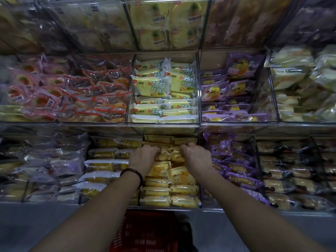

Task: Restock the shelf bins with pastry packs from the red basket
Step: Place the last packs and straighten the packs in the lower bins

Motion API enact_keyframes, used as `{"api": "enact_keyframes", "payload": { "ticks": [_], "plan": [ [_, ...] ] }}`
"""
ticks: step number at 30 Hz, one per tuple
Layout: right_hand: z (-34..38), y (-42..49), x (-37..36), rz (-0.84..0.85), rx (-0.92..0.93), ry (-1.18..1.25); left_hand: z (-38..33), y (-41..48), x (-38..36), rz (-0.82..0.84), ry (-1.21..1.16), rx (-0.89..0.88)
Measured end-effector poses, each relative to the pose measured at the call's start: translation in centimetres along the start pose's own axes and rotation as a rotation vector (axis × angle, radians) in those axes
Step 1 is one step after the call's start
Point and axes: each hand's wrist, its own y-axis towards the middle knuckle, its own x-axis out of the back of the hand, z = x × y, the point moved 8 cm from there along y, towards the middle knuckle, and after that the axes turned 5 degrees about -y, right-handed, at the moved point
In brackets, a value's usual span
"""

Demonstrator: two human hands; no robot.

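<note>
Pastry packs (160,170) in yellow wrappers fill the middle bin (199,193) of the lowest shelf, and several of them are hidden under the two hands reaching into it. The far end of that bin lies in shadow beneath the shelf above, so the rows at the back are hard to make out. The outer bins on both sides are smeared with blur. The red basket (145,231) stands on the floor just below the shelf, between the forearms; the bottom edge cuts it off and what it holds cannot be made out.

The packs are small, glossy, pillow-shaped, pale yellow with a little printed figure, lying flat in two columns with a few tilted loosely on top. Purple packs (234,160) fill the bin just to the right, and a bin on the shelf above holds yellow-green packs (154,86) with large white lettering.

The left hand (143,156), with a dark bead bracelet (131,172) at the wrist, has its fingers (154,147) curled down over packs near the back of the bin, gripping them. The right hand (197,157) sits just beside it, fingers (189,144) bent the same way and clutching packs too. The fingertips of both are buried among the wrappers.
</note>
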Motion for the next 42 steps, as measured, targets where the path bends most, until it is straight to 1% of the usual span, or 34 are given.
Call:
{"api": "enact_keyframes", "payload": {
  "ticks": [3,7,11,16,21,25,27,29,31,34,36,38,39,40,42],
  "plan": [
    [0.1,-0.1,0.3,0.012,-0.033,-0.013,-0.2,0.0,0.0,0.008,0.056,-0.022],
    [0.2,-0.1,0.8,0.007,-0.089,-0.016,-0.9,0.4,0.1,0.012,0.227,-0.084],
    [0.5,-0.2,0.5,0.017,-0.097,-0.017,-1.2,0.8,-0.4,0.017,0.275,-0.103],
    [1.0,0.3,-0.5,0.038,-0.071,-0.015,-1.0,0.9,-0.5,0.008,0.249,-0.095],
    [1.6,0.3,-2.7,0.119,-0.005,-0.039,-1.2,0.9,-1.0,0.01,0.237,-0.044],
    [1.0,1.2,-2.4,0.093,-0.003,-0.049,-1.0,0.9,-1.3,0.015,0.219,-0.027],
    [1.1,1.3,-2.6,0.082,0.014,-0.04,-0.8,0.7,-1.3,-0.007,0.176,-0.023],
    [1.2,0.9,-3.2,0.081,0.019,-0.004,-0.4,0.4,-1.3,-0.038,0.064,-0.01],
    [0.9,0.7,-3.7,0.067,0.013,0.032,-0.2,-0.1,-1.1,-0.086,-0.065,-0.046],
    [-0.1,0.6,-4.1,0.039,0.006,0.1,-0.4,-1.5,-1.0,-0.136,-0.105,-0.209],
    [-0.9,0.3,-3.5,-0.031,0.025,0.183,0.0,-2.7,-1.8,-0.098,-0.1,-0.26],
    [-1.0,-0.6,-3.0,-0.105,0.113,0.195,0.5,-3.6,-2.7,-0.033,-0.076,-0.237],
    [-0.8,-1.3,-3.1,-0.083,0.173,0.181,0.5,-4.0,-3.0,-0.01,-0.061,-0.221],
    [-0.5,-2.0,-3.7,-0.006,0.222,0.152,0.5,-4.3,-3.3,0.005,-0.046,-0.204],
    [0.1,-3.3,-5.4,0.184,0.264,0.034,0.2,-4.7,-3.4,0.003,-0.02,-0.152]
  ]
}}
